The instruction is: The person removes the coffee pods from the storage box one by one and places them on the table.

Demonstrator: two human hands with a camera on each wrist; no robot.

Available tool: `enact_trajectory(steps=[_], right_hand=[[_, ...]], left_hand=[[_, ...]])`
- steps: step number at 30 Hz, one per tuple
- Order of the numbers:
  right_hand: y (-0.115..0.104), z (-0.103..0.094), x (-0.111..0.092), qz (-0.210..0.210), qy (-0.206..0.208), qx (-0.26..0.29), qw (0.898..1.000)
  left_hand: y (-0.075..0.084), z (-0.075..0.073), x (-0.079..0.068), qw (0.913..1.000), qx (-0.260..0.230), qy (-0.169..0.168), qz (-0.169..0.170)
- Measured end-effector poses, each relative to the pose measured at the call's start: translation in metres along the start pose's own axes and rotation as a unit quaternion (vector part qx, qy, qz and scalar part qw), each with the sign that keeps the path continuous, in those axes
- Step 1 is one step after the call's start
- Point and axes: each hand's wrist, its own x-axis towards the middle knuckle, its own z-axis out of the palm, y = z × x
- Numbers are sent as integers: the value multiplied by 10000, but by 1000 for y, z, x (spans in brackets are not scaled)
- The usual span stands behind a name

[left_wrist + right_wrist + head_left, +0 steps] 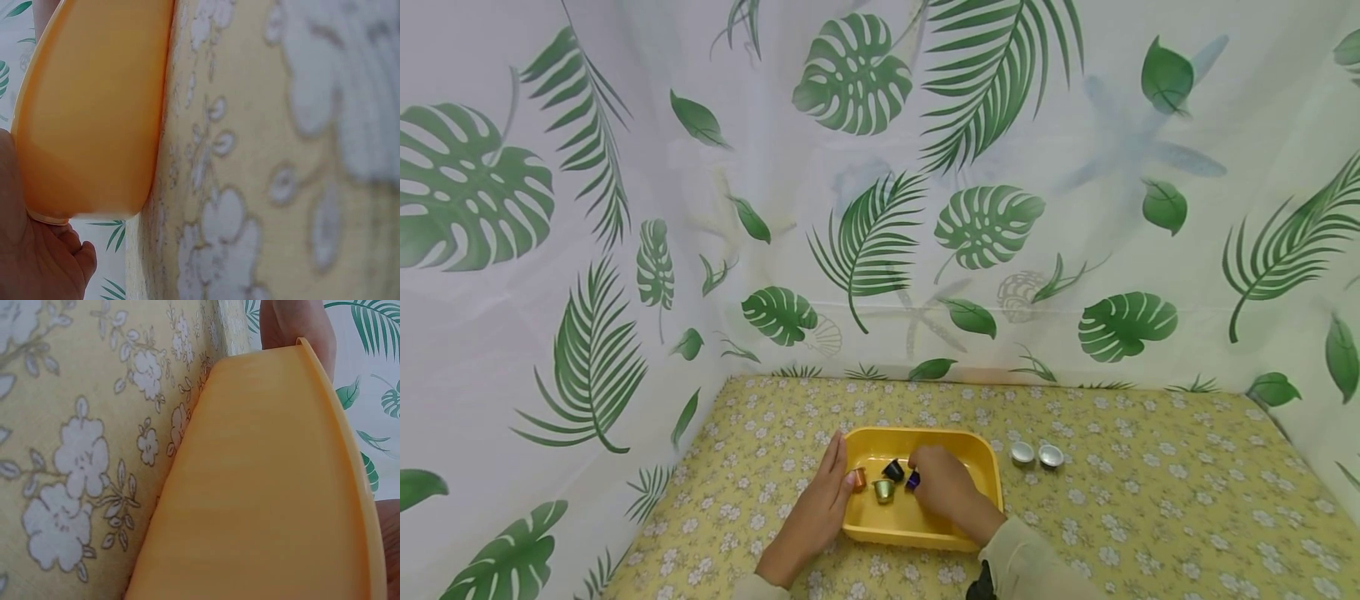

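A yellow plastic tray [917,537] sits on the flowered cloth in the head view. My left hand [822,504] grips its left rim, thumb over the inside and fingers along the outside; in the left wrist view, curled fingers [69,256] show beyond the tray's edge. Inside lie an orange coffee capsule [859,478] beside the left thumb, a gold capsule [883,491] and a black capsule [893,470]. Reaching into the tray, my right hand [946,486] pinches a purple capsule [913,481], partly covered by the hand. The right wrist view shows mostly the tray's outer wall [275,475].
Two silver-topped capsules [1022,452] stand side by side on the cloth, right of the tray. Yellow flowered cloth [1150,500] covers the table. A white leaf-patterned curtain [880,250] hangs behind it and at both sides.
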Motion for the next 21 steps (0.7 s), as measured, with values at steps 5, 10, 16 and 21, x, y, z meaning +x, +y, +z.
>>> enact_trajectory(steps=[5, 10, 16, 21], right_hand=[[1, 1, -1, -52, -10, 107, 9999], [0, 0, -2, -12, -46, 45, 10000], [-1, -2, -5, -131, 21, 125, 9998], [-3, -5, -7, -83, 8, 147, 9999]], left_hand=[[-1, 1, 0, 10000, -11, 9, 13], [-1, 1, 0, 10000, -12, 8, -14], [1, 0, 0, 10000, -44, -11, -11], [1, 0, 0, 10000, -27, -3, 8]])
